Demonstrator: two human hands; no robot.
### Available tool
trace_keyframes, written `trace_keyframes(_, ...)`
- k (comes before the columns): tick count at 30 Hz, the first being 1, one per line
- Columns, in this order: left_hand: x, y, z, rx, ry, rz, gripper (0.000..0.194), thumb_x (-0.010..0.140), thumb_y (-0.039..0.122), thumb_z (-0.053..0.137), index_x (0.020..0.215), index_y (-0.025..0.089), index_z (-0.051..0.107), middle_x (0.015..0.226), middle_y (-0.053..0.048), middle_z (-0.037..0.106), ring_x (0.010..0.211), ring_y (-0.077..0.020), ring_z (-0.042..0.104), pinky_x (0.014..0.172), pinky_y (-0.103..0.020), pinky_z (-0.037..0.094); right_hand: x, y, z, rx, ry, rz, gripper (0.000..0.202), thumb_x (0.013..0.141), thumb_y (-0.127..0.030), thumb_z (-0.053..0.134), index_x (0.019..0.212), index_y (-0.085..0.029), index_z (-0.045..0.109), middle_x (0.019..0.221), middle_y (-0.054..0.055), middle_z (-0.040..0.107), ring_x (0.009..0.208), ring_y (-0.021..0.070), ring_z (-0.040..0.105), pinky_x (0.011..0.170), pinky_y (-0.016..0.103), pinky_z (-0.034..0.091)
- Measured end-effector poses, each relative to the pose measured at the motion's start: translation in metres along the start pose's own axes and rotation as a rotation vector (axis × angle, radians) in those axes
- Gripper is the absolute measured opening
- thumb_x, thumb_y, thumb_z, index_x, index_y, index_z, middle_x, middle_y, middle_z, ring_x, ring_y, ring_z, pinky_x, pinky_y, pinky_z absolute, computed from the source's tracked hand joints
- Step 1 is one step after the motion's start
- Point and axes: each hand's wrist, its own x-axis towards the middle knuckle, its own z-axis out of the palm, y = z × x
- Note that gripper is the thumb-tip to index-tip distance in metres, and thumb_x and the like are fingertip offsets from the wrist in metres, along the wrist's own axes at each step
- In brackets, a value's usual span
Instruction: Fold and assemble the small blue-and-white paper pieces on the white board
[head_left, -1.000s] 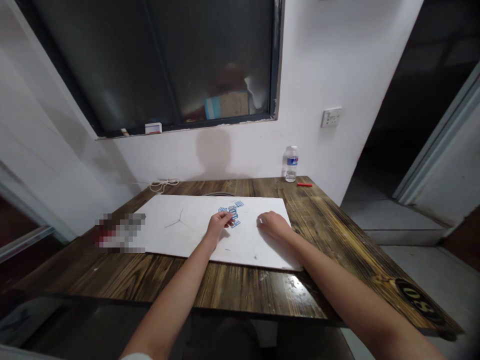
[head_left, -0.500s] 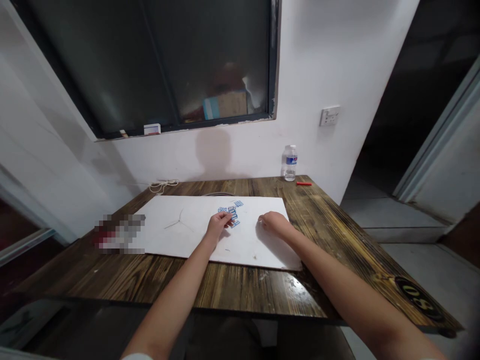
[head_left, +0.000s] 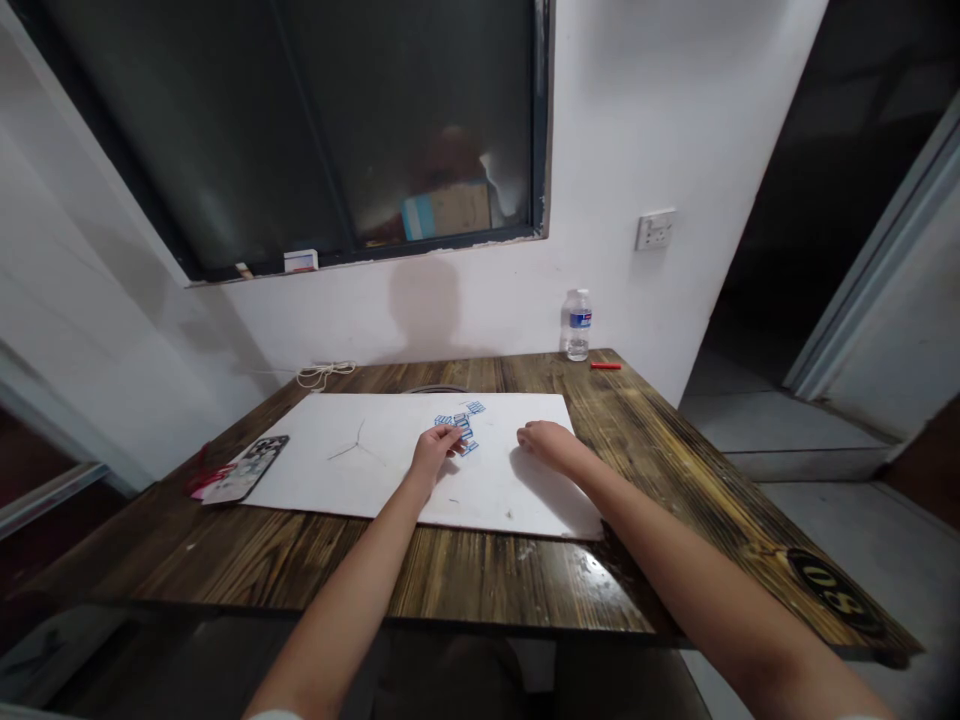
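Blue-striped figure [head_left: 465, 428] lay on white board [head_left: 315, 460], several sections grouped; whether finished or partial, could not tell. Left hand [head_left: 435, 450]: fingers narrowed at the figure's near-left side, contents unclear. Right hand [head_left: 551, 445]: curled near the board's right edge, grip hidden. White surface separated the 2 hands. Patterned case [head_left: 251, 470] overlapped the board's left end; bottle [head_left: 577, 325] and red stick [head_left: 606, 366] sat beyond, near the counter's [head_left: 637, 440] far edge.

The wooden table [head_left: 517, 575] looks streaky-grained and glossy, the board [head_left: 300, 430] smooth, matt and white; clear, shiny plastic forms the bottle [head_left: 578, 335]; the wall [head_left: 622, 130] looks matt
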Motion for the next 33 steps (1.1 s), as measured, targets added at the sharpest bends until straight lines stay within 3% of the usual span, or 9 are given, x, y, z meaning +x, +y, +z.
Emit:
trace_keyframes(8, -0.001, 0.002, 0.001, 0.002, -0.004, 0.002, 0.039, 0.06, 0.052, 0.079, 0.07, 0.016, 0.067, 0.064, -0.004, 0.069, 0.057, -0.0135, 0.06, 0.055, -0.025, 0.043, -0.001, 0.004, -0.004, -0.029, 0.101, 0.016, 0.013, 0.085, -0.015, 0.061, 0.084, -0.019, 0.074, 0.096, 0.008, 0.067, 0.082, 0.019, 0.063, 0.067, 0.027, 0.034)
trace_keyframes(17, -0.004, 0.004, 0.004, 0.024, -0.107, 0.025, 0.038, 0.059, 0.05, 0.08, 0.067, 0.016, 0.067, 0.062, -0.004, 0.067, 0.055, -0.0128, 0.058, 0.052, -0.024, 0.043, -0.002, -0.013, -0.013, 0.105, 0.219, -0.106, 0.01, 0.087, -0.019, 0.067, 0.089, -0.021, 0.076, 0.097, 0.006, 0.075, 0.092, 0.0204, 0.066, 0.077, 0.028, 0.039)
trace_keyframes(21, -0.004, 0.003, 0.004, 0.025, -0.134, 0.04, 0.038, 0.06, 0.05, 0.08, 0.068, 0.015, 0.067, 0.062, -0.004, 0.068, 0.055, -0.0126, 0.058, 0.054, -0.025, 0.044, -0.001, -0.017, -0.009, 0.293, 0.344, -0.168, 0.009, 0.086, -0.023, 0.07, 0.092, -0.022, 0.077, 0.099, 0.006, 0.076, 0.092, 0.0209, 0.067, 0.081, 0.029, 0.044)
trace_keyframes(27, -0.002, 0.001, 0.004, 0.07, -0.163, 0.047, 0.039, 0.06, 0.053, 0.08, 0.068, 0.016, 0.066, 0.061, -0.004, 0.067, 0.054, -0.0134, 0.058, 0.052, -0.025, 0.042, 0.003, -0.023, 0.0, 0.683, 0.489, -0.145, 0.009, 0.084, -0.018, 0.068, 0.083, -0.021, 0.076, 0.085, 0.004, 0.076, 0.074, 0.0173, 0.068, 0.07, 0.027, 0.048)
trace_keyframes(30, -0.003, 0.002, 0.005, 0.105, -0.19, 0.06, 0.04, 0.062, 0.053, 0.079, 0.067, 0.016, 0.066, 0.062, -0.004, 0.068, 0.055, -0.0138, 0.059, 0.053, -0.025, 0.042, 0.005, -0.029, 0.005, 0.872, 0.506, -0.098, 0.006, 0.08, -0.021, 0.07, 0.084, -0.02, 0.074, 0.08, 0.004, 0.076, 0.07, 0.0169, 0.068, 0.066, 0.027, 0.049)
trace_keyframes(33, -0.005, 0.004, 0.005, 0.115, -0.234, 0.093, 0.039, 0.065, 0.054, 0.077, 0.068, 0.016, 0.066, 0.063, -0.004, 0.069, 0.056, -0.0142, 0.06, 0.057, -0.026, 0.044, 0.006, -0.034, 0.01, 1.02, 0.472, -0.049, 0.022, 0.076, -0.025, 0.074, 0.097, -0.02, 0.07, 0.076, 0.003, 0.075, 0.064, 0.016, 0.067, 0.062, 0.026, 0.05)
